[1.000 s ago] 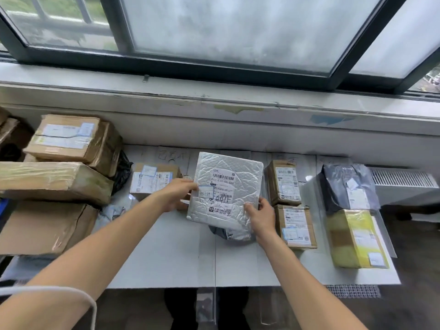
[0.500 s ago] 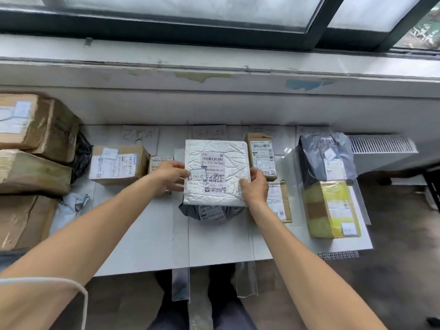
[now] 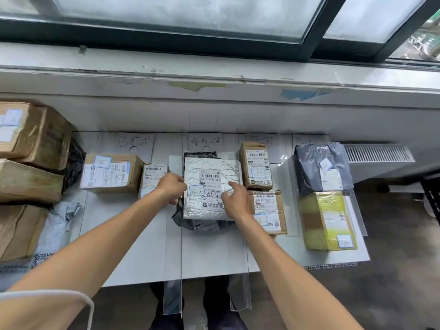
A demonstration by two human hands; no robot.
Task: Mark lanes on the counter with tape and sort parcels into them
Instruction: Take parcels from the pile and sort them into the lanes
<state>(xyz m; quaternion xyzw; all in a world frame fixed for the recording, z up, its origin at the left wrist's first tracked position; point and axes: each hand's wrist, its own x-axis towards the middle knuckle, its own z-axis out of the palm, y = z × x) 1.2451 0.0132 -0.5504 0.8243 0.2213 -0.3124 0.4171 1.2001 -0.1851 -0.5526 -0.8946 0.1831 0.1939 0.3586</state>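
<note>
Silver padded parcel (image 3: 210, 186) lies flat between the two hands, on a grey bag in the second taped lane of the tabletop (image 3: 133, 253), its long axis running away from the person. Left hand (image 3: 172, 188) curls at its left edge, fingers bent, touching or just beside it. Right hand (image 3: 235, 201) rests loosely open on its right side, forefinger pointing across the label. Both are equally near; neither clamps it.

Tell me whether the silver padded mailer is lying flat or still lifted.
Lying flat: the silver padded mailer rests label up on a dark poly bag.
</note>
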